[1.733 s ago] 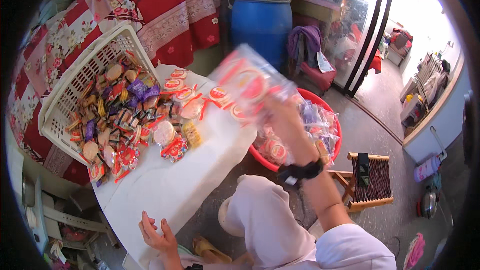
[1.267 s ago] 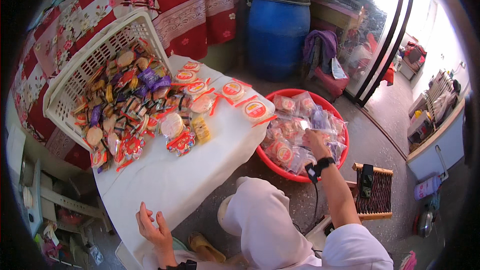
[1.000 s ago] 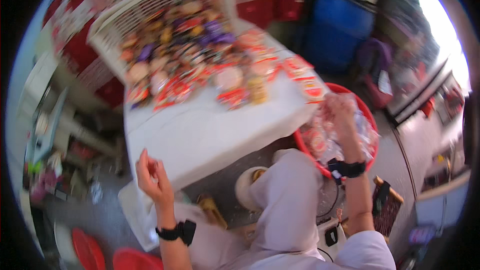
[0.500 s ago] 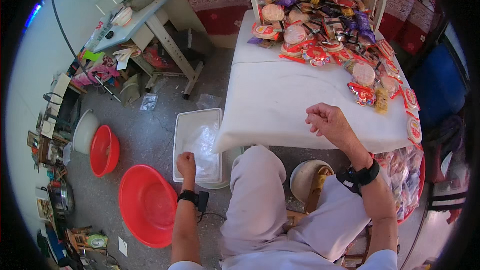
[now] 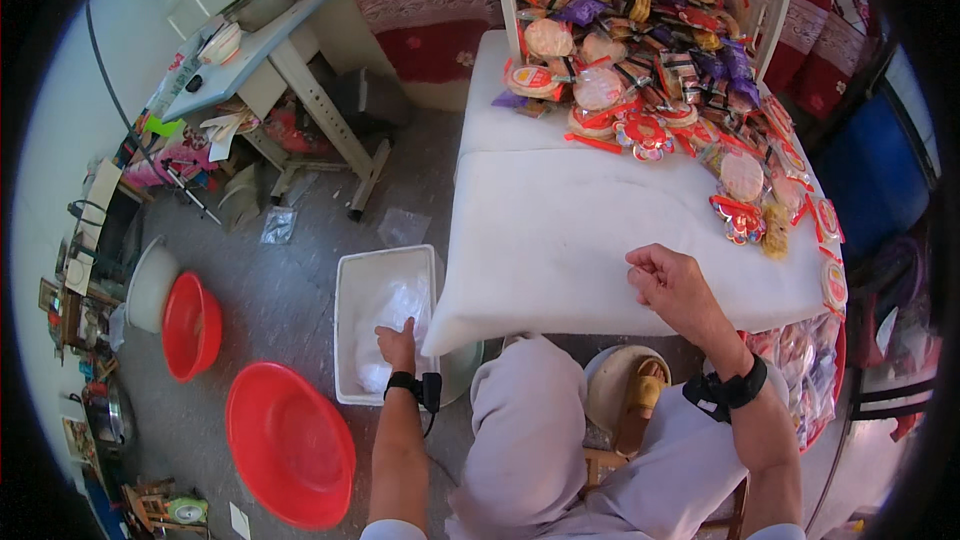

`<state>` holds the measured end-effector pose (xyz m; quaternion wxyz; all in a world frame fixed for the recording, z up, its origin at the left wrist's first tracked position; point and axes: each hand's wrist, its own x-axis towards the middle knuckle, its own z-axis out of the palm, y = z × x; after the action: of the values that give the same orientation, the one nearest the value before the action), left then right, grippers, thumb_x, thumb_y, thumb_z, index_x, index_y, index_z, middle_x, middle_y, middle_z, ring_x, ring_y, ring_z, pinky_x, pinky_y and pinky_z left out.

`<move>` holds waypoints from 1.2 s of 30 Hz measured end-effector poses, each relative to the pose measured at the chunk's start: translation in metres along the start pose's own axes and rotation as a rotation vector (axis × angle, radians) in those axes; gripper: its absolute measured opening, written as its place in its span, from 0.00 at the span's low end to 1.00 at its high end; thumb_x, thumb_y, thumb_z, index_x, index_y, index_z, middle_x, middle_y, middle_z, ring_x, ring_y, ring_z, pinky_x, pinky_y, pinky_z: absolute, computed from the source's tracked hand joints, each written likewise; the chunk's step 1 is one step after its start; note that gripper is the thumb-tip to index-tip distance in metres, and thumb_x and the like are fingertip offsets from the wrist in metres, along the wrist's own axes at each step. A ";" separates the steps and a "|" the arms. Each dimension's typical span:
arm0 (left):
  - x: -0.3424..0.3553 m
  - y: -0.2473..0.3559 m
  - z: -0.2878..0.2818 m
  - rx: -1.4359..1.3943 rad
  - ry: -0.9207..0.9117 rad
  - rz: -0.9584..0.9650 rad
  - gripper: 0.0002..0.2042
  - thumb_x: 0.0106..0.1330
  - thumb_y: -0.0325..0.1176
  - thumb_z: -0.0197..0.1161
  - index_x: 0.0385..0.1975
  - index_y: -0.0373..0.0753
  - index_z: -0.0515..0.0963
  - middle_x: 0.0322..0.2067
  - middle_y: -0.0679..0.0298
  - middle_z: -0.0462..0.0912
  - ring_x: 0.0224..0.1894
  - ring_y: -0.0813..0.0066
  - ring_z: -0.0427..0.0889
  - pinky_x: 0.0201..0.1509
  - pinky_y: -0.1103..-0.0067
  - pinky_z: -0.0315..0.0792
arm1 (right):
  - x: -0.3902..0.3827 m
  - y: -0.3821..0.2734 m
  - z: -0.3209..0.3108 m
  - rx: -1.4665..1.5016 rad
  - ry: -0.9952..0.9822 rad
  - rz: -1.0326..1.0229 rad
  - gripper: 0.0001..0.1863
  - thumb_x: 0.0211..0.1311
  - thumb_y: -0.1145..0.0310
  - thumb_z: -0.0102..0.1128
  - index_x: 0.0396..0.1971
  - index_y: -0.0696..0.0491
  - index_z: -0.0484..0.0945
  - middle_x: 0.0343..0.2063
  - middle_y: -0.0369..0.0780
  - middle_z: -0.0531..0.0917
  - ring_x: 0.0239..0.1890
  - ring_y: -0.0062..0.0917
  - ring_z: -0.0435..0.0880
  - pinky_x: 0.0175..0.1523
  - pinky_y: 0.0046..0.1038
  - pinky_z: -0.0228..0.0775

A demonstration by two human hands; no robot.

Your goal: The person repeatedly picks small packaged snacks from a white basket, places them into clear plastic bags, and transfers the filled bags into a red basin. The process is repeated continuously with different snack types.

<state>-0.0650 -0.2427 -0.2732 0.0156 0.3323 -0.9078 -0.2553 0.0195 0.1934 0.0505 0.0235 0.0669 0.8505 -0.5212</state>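
My left hand (image 5: pixel 397 344) is over a white rectangular bin (image 5: pixel 342 340) with clear plastic bags (image 5: pixel 400 305) in it. Its thumb stands apart from the fingers, and nothing shows in the hand. Above the white-covered table (image 5: pixel 540 210), near its front edge, my right hand (image 5: pixel 672 282) is loosely closed, the fingers curled in, with nothing visible in them. Beyond it, wrapped snacks (image 5: pixel 640 60) spill from a tipped cream plastic basket (image 5: pixel 768 10) across the table's far right. A yellowish wrapped snack (image 5: pixel 775 230) lies nearest to that hand.
A large red basin (image 5: pixel 290 445) stands on the floor left of the bin, with a smaller red basin (image 5: pixel 192 325) and a whitish tub (image 5: pixel 150 290) farther left. Beneath the table's right edge is a red-rimmed container of wrapped packets (image 5: pixel 800 370). A small table (image 5: pixel 245 60) stands far left.
My left hand has gone from the bin's near left edge to over the bags inside, its fist opening. My right hand stays curled above the table. The whole view has shifted a little.
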 end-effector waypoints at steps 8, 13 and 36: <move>0.028 0.006 0.046 0.021 -0.031 0.153 0.28 0.54 0.32 0.66 0.52 0.29 0.62 0.38 0.36 0.78 0.44 0.38 0.79 0.50 0.55 0.72 | 0.004 0.005 0.005 -0.061 0.065 -0.097 0.10 0.61 0.74 0.61 0.40 0.62 0.78 0.22 0.40 0.79 0.24 0.19 0.76 0.31 0.24 0.70; 0.046 -0.009 0.033 -0.607 0.048 0.010 0.29 0.62 0.24 0.55 0.64 0.31 0.58 0.34 0.42 0.81 0.31 0.59 0.82 0.29 0.69 0.74 | 0.005 0.010 0.006 -0.074 0.093 -0.175 0.09 0.60 0.73 0.61 0.38 0.62 0.78 0.22 0.43 0.80 0.24 0.23 0.78 0.32 0.26 0.71; -0.253 0.272 -0.180 -0.615 -0.548 0.846 0.14 0.62 0.28 0.64 0.49 0.35 0.79 0.20 0.63 0.80 0.17 0.76 0.73 0.23 0.79 0.67 | 0.011 0.007 -0.004 0.756 -0.111 0.152 0.16 0.65 0.58 0.60 0.31 0.58 0.81 0.26 0.37 0.83 0.20 0.15 0.76 0.22 0.17 0.68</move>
<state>0.0060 0.0066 0.0482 -0.0234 -0.1565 -0.8167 -0.5549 0.0097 0.2014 0.0452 0.0819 0.1053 0.5884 -0.7975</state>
